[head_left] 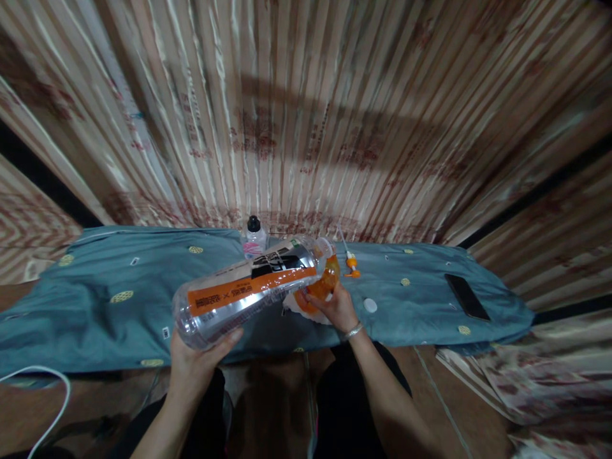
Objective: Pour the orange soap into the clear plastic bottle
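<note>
My left hand (pixel 198 360) is closed round the base of a large clear plastic bottle (pixel 248 287) with an orange and black label. The bottle is tilted, its neck up to the right, over an orange bottle (pixel 329 277). Round that orange bottle my right hand (pixel 339 309) is closed, a bracelet on the wrist. Whether the two mouths touch, I cannot tell. A crumpled white tissue (pixel 306 310) lies under the orange bottle. Just behind and to the right is an orange pump head (pixel 352 264) with a pale tube. A white cap (pixel 370 305) sits right of my right hand.
A small clear bottle with a black top (pixel 254 236) stands at the back of the blue-green cloth (pixel 411 319). A black phone (pixel 466 296) lies on the right. Striped curtains (pixel 306 115) hang close behind. A white cable (pixel 62 395) curves at lower left.
</note>
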`<state>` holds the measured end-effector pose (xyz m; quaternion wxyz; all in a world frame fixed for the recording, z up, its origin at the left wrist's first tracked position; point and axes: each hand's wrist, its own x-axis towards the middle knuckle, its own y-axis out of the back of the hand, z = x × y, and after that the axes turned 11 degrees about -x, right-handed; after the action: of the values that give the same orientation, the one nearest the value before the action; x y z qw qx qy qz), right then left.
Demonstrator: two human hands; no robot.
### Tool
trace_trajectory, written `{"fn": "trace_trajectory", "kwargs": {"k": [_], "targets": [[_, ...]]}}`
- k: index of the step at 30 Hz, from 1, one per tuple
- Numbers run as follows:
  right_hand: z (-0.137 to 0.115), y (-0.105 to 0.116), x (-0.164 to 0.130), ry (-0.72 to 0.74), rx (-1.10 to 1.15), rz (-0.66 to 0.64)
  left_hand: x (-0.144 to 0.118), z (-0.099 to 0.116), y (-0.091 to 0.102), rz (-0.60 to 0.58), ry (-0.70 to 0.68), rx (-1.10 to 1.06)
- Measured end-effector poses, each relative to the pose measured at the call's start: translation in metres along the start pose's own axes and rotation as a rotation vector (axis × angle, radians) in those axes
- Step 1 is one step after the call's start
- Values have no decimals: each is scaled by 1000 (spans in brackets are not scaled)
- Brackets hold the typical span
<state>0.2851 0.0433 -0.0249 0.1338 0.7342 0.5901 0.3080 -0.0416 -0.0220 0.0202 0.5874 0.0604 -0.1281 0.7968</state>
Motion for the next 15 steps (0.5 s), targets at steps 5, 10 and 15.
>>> {"fn": "trace_trajectory", "kwargs": {"k": [5,10,15], "targets": [[-2,0,0,-15,48,-18,1,2,-3,24,8,-31],[-4,2,0,-35,42,-11,-2,5,-11,38,4,-51],[-3,3,0,-74,34,-16,-7,15,-21,115,-37,-50]]}}
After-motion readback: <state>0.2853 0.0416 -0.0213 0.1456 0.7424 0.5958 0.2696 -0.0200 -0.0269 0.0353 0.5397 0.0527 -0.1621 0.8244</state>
